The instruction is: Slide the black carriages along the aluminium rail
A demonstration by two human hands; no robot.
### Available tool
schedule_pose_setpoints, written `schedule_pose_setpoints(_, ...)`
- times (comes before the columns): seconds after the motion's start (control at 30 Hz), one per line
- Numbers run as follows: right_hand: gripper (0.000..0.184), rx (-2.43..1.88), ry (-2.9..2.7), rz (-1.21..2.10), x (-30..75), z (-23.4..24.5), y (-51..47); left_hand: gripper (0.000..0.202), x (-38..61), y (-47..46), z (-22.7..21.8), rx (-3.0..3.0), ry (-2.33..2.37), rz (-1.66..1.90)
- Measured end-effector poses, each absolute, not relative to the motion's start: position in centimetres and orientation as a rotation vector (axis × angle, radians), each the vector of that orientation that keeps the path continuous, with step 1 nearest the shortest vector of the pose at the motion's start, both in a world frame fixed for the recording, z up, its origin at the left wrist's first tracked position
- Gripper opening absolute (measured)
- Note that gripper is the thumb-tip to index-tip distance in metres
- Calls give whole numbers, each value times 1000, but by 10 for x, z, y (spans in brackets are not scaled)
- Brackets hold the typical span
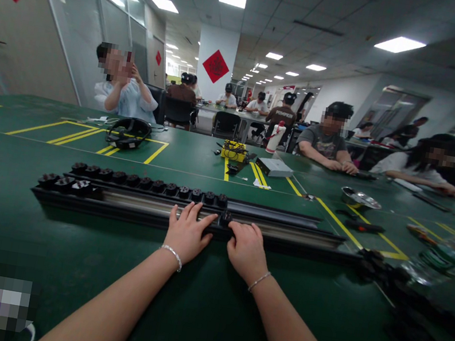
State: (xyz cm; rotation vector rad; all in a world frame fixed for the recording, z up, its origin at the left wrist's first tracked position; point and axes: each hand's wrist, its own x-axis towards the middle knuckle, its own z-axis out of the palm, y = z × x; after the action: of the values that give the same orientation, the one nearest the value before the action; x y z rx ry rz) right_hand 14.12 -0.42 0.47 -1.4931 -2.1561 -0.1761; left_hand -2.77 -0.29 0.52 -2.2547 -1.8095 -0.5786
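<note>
Two long black rails (126,203) lie side by side across the green table (188,303), the near one with a silvery channel. Black round parts (147,183) sit in a row along the far rail, and a few more sit at the near rail's left end. My left hand (187,233) rests on the near rail with its fingers stretched out flat. My right hand (245,249) is curled on the rail just right of it, fingers bent over a small black part (226,218). Both wrists wear thin bracelets.
A black headset (128,132) lies at the back left. A yellow box (234,151), a grey box (274,167) and a metal bowl (356,198) sit further back. Dark loose parts (400,287) are heaped at right. Several people sit at the tables behind.
</note>
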Motion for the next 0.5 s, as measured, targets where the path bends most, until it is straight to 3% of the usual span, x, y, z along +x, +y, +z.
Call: schedule_pose_setpoints(0.5, 29, -1458, -2140, -155, 142, 1, -3, 46, -29, -2, 4, -2245, -1776, -574)
